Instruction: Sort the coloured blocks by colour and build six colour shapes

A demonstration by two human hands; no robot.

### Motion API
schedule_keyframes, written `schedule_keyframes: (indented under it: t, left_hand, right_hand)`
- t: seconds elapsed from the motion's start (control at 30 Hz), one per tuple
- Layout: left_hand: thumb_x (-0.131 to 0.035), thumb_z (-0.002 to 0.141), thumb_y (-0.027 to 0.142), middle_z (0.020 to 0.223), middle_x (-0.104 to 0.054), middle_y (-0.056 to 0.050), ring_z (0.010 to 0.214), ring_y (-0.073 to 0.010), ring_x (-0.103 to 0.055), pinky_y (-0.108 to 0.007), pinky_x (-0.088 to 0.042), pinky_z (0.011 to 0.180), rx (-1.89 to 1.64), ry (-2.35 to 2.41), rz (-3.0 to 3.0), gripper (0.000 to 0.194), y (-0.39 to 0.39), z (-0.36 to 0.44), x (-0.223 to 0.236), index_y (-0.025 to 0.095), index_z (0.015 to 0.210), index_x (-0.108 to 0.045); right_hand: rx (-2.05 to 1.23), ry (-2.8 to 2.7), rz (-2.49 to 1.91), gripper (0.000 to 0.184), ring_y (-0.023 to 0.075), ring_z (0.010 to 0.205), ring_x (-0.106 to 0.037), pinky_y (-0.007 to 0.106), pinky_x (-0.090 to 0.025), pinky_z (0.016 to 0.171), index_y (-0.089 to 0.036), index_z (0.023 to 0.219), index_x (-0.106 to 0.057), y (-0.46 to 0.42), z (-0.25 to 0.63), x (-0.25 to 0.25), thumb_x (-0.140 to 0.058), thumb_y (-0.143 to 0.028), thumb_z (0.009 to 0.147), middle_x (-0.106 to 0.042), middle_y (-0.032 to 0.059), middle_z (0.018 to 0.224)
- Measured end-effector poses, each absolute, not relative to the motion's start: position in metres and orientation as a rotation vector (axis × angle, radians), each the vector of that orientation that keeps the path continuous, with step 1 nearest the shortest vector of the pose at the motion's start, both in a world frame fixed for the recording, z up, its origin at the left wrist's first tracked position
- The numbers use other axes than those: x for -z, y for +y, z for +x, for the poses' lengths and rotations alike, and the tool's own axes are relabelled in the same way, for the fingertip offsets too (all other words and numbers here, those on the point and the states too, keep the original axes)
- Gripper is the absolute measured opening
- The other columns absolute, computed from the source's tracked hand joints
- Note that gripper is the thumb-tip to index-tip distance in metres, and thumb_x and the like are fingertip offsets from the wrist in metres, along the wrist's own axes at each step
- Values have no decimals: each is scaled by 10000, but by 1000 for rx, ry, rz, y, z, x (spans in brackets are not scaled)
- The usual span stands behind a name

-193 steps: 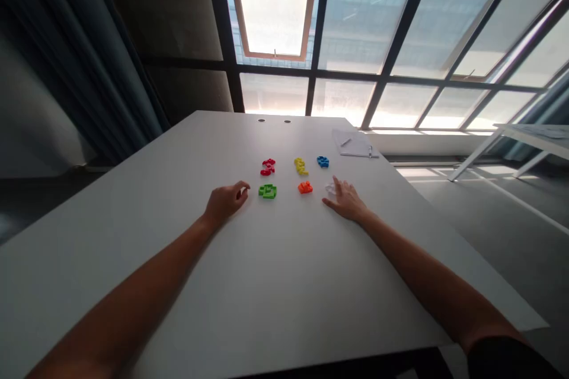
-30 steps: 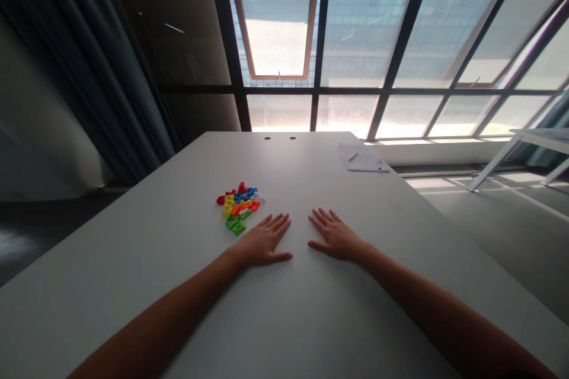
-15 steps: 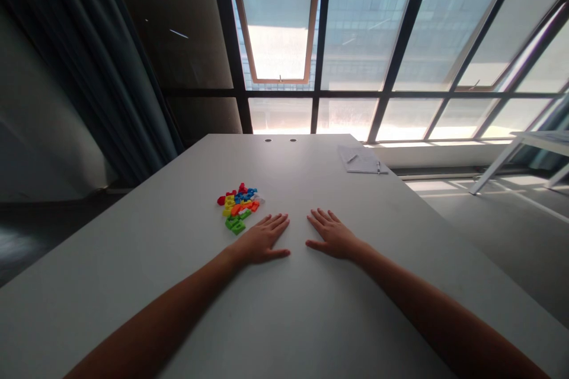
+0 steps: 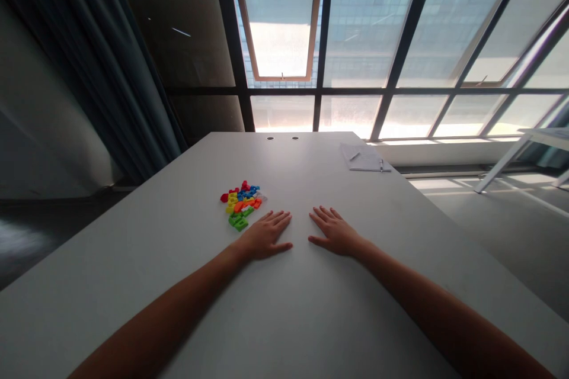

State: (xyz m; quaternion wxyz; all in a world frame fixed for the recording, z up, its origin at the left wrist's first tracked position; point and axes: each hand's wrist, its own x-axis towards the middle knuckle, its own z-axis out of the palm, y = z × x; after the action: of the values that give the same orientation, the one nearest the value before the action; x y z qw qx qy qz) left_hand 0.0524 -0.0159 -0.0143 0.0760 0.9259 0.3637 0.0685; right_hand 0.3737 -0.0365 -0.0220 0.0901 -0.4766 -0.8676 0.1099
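My left hand (image 4: 267,235) lies palm down on the white table (image 4: 275,320), fingers stretched out and thumb apart. Mirroring it, my right hand (image 4: 334,232) rests flat with its fingers spread. A strip of bare tabletop separates the two hands, and neither holds anything. Just beyond and left of my left hand is a cluster of small plastic pieces, their exact kind too small to make out. Green pieces (image 4: 239,222) are nearest the hand, then orange pieces (image 4: 244,205) and yellow pieces (image 4: 231,201), with blue pieces (image 4: 248,192) and red pieces (image 4: 225,196) farther back.
Paper sheets (image 4: 364,157) with pens on them lie at the table's far right corner. Two round holes (image 4: 283,138) sit near the far edge. Beyond stand large windows, a dark curtain (image 4: 89,59) on the left and a white table (image 4: 544,136) on the right.
The whole view has shifted very slightly, everything appearing a little farther right and higher. Both hands and the plastic pieces keep their places on the table.
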Motion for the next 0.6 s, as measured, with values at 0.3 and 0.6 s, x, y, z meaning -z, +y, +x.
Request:
schedule_keyframes:
  t: [0.3,0.6]
  left_hand:
    - [-527,1059,818,1932,-203,-93,1784,-464,-118,-772,-34,1409,-241,1865,2644,985,31,-2,-15,337,1869,-238]
    - [-287,1065,910,1932,-203,-120,1767,-473,-182,-787,-198,1355,-61,1977,2297,975,95,-34,-22,336,1853,-289]
  right_hand:
    - [-286,-2548,-1389,879,389,1741,-338,590,-234,1439,-208,1769,-509,-35,374,27,-572,-771,1098,-402,169,1838]
    - [-313,-2562,-1420,875,386,1751,-312,593,-216,1445,-188,1778,-490,-38,375,22,-581,-743,1108,-368,174,1848]
